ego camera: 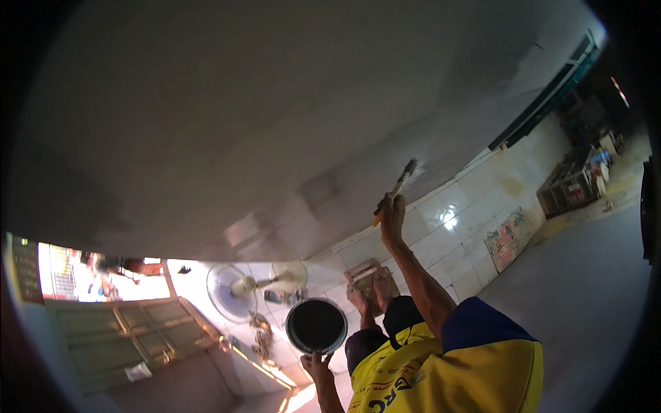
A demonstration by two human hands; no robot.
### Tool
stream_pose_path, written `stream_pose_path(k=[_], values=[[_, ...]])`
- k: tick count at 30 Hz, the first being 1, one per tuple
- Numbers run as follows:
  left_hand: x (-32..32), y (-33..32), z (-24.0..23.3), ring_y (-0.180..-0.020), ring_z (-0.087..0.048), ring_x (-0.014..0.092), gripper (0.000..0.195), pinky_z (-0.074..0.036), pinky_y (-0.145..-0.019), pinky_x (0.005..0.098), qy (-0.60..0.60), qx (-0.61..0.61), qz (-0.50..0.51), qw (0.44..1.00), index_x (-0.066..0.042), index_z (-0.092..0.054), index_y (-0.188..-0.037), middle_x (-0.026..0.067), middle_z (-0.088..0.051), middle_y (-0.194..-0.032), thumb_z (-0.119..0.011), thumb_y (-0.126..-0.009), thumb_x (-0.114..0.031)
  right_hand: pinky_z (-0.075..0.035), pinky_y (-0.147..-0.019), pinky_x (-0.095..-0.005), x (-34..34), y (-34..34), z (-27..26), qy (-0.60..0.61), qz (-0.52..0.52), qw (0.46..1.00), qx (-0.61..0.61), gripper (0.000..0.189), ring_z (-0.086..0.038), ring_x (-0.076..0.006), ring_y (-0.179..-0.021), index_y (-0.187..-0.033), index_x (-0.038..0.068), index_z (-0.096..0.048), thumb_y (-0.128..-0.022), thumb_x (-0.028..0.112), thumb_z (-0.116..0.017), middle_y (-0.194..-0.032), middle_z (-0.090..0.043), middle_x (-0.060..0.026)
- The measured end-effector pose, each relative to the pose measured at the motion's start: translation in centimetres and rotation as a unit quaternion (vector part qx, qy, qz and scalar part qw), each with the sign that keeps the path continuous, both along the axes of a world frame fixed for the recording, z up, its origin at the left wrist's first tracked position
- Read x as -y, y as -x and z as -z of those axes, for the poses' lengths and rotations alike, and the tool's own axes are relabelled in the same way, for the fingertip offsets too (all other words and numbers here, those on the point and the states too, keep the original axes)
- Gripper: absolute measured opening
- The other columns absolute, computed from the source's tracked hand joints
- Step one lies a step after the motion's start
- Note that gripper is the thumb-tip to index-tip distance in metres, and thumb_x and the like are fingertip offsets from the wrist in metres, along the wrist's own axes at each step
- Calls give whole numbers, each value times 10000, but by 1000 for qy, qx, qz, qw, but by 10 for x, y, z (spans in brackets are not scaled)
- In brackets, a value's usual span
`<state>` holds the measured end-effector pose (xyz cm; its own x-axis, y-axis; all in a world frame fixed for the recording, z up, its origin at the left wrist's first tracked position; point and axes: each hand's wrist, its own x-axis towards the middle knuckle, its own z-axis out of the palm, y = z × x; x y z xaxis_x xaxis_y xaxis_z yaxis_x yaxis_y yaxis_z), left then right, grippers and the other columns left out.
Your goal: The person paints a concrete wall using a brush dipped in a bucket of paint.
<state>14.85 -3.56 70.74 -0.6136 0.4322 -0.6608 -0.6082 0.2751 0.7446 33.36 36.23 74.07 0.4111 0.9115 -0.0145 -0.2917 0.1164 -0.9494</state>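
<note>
My right hand point(393, 209) grips the handle of a paintbrush point(402, 179), whose orange end sticks out below my fingers. The dark bristles point up at the grey wall point(289, 129), beside a pale wet-looking streak. Whether they press on it is hard to tell. Low on the left, my left hand point(318, 364) holds a round bucket point(316, 326) by its near rim. Its inside looks dark, and the contents cannot be made out. My bare feet stand on a small wooden stool point(365, 272) between bucket and wall.
A standing fan point(232, 292) is beyond the bucket on the tiled floor. At left, a panelled door point(139, 335) stands beside a bright opening. White tiles point(454, 227) line the lower wall. A cabinet point(568, 188) with items on it is at far right, below a dark teal-edged frame point(550, 95).
</note>
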Motion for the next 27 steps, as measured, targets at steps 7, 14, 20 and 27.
stream_pose_path(k=[7,14,20,27], values=[[-27,4,-3,-815,-623,214,234,-618,-669,429,-18,15,71,997,-43,-349,-932,116,-514,-922,-570,-854,-37,-520,-558,-367,19,12,47,129,-315,847,407,152,-618,-278,-643,-925,-18,-490,-871,122,-518,-801,-558,-172],[-36,2,-14,-739,-626,186,250,-611,-677,417,-51,15,100,994,-70,-361,-906,83,-539,-806,-609,-866,-77,-436,-676,-472,6,-35,-4,26,-250,857,450,319,-559,-401,-758,-909,5,-551,-928,321,-515,-810,-543,-214],[-30,4,-8,-740,-603,176,240,-607,-680,420,-37,23,69,997,-67,-365,-883,74,-501,-818,-604,-859,-60,-311,-429,-212,9,-91,7,155,-24,977,146,246,-390,-45,-520,-951,57,-541,-969,291,-468,-612,-418,24],[-11,3,-8,-770,-620,216,211,-618,-694,411,-20,22,8,1000,-39,-353,-901,113,-496,-866,-556,-859,-2,-482,-503,-254,29,93,15,148,-302,942,5,187,-655,-149,-690,-950,120,-441,-977,303,-464,-789,-629,-50]])
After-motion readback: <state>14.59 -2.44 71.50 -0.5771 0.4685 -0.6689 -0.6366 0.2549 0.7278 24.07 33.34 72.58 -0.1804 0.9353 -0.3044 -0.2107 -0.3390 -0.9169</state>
